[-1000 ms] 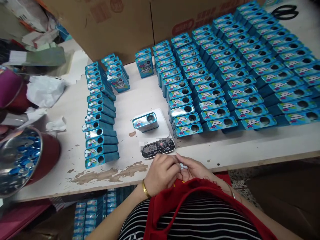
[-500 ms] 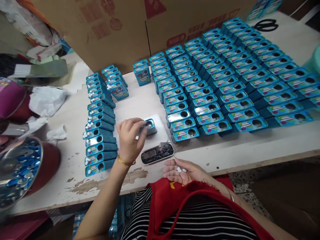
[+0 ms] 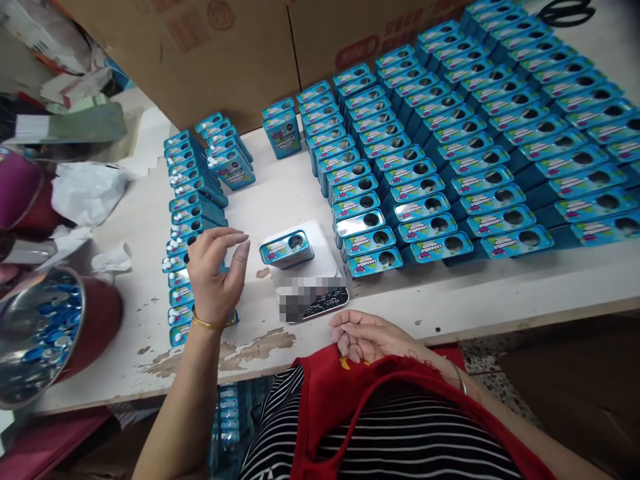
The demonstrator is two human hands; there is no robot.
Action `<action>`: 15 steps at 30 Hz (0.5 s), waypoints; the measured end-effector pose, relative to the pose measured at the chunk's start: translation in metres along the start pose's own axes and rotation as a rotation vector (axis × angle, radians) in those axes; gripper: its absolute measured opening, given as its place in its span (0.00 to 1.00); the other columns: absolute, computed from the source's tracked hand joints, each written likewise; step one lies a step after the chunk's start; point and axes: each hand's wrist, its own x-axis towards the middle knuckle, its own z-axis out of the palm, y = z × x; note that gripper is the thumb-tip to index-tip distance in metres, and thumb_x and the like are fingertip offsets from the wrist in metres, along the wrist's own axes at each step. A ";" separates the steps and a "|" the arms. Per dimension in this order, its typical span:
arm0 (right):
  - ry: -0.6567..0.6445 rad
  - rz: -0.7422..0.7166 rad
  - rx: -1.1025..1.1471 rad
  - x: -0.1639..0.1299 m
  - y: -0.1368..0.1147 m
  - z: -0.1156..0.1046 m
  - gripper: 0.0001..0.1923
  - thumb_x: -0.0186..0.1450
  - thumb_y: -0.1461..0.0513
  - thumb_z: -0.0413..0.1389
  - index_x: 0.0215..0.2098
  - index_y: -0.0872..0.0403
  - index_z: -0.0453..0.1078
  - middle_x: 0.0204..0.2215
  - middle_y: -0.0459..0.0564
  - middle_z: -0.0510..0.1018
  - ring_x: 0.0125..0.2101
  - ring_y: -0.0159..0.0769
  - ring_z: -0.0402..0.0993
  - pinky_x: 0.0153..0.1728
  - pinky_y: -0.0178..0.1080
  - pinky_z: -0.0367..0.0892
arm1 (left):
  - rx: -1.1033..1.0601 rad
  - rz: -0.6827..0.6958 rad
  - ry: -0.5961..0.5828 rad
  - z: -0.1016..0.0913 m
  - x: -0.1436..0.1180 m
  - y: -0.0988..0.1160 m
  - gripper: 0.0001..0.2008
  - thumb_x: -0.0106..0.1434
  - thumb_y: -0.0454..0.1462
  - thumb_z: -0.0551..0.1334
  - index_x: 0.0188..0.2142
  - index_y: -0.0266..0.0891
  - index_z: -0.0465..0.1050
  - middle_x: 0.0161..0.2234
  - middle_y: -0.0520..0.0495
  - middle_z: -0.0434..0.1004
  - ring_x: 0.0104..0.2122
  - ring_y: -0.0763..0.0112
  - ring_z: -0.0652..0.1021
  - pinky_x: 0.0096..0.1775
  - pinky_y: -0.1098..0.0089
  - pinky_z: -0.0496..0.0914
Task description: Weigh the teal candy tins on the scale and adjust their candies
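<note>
On the white kitchen scale (image 3: pixel 325 257) stands a blue candy tin (image 3: pixel 285 249), upright, its round top hole uncovered. My left hand (image 3: pixel 215 277) is raised to the left of it, over the left-hand row of tins (image 3: pixel 185 230). Thumb and fingers are apart, and I see nothing between them. Low in front of the apron, my right hand (image 3: pixel 367 335) has its fingers curled over the palm. White tablets lay in that palm a moment ago; the fingers now hide them. The scale's display is blurred out.
Many blue tins (image 3: pixel 430 190) stand in rows on the right. White tablets lie on the tops of several left-hand tins. A metal bowl of blue caps (image 3: pixel 83 333) sits at left. Behind is a large cardboard box (image 3: pixel 240 60); scissors (image 3: pixel 565 12) lie at far right.
My left hand has let go of the tin on the scale and moved left. My right hand's fingers have curled over the white tablets. The view has shifted slightly.
</note>
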 end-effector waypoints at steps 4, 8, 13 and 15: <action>0.019 -0.017 -0.008 -0.001 -0.001 0.002 0.13 0.62 0.59 0.60 0.41 0.59 0.69 0.32 0.49 0.75 0.26 0.24 0.71 0.23 0.26 0.64 | 0.009 0.017 -0.065 0.004 0.003 -0.001 0.05 0.64 0.39 0.59 0.37 0.41 0.72 0.39 0.48 0.75 0.41 0.67 0.74 0.46 0.62 0.65; 0.050 -0.005 -0.029 -0.004 -0.004 0.007 0.14 0.61 0.59 0.61 0.41 0.59 0.69 0.32 0.50 0.75 0.27 0.25 0.71 0.23 0.27 0.64 | 0.031 0.026 -0.145 0.010 0.006 0.002 0.09 0.65 0.42 0.57 0.39 0.41 0.72 0.41 0.46 0.74 0.43 0.66 0.73 0.47 0.62 0.63; 0.062 0.007 -0.045 0.002 0.000 0.008 0.16 0.58 0.56 0.63 0.39 0.60 0.70 0.29 0.49 0.76 0.23 0.24 0.72 0.21 0.26 0.62 | 0.100 0.122 -0.477 0.014 0.017 0.005 0.23 0.61 0.49 0.60 0.52 0.40 0.64 0.44 0.42 0.72 0.43 0.61 0.73 0.44 0.61 0.63; 0.045 0.024 -0.053 0.008 0.002 0.006 0.19 0.57 0.54 0.64 0.38 0.60 0.70 0.27 0.48 0.76 0.21 0.23 0.71 0.20 0.26 0.60 | 0.105 0.171 -0.624 0.016 0.030 -0.001 0.21 0.63 0.48 0.58 0.50 0.40 0.64 0.40 0.45 0.74 0.39 0.64 0.74 0.41 0.64 0.64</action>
